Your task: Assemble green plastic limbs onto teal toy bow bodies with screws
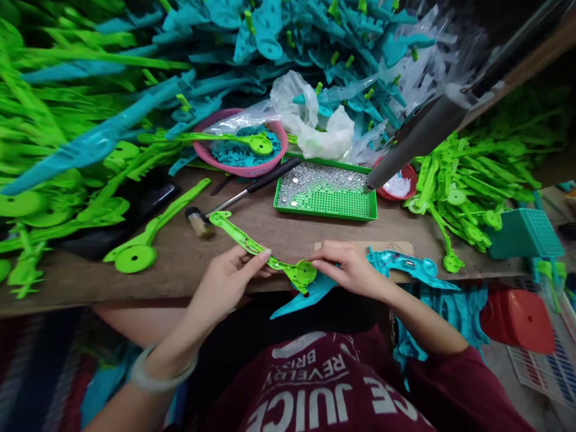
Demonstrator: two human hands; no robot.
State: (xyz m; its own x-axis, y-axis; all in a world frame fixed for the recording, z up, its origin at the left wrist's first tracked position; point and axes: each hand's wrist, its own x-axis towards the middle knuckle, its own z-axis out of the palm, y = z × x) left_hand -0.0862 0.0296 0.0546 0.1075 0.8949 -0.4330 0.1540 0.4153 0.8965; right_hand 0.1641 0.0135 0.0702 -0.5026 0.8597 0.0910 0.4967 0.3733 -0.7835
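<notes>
Mid-frame, my left hand (234, 270) pinches the green part (249, 243), likely to steady it; my right hand (351, 268) meets its disc (306, 272), grip unclear.

The shirt (371, 363) is maroon, printed with pale capital letters (312, 409). A thick, whitish bangle (155, 383) circles the left wrist (173, 355).

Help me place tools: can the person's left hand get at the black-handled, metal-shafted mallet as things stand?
Probably not without letting go: the left hand holds a long green plastic piece whose far end reaches toward the mallet. It lies close by, though, on the brown bench.
</notes>
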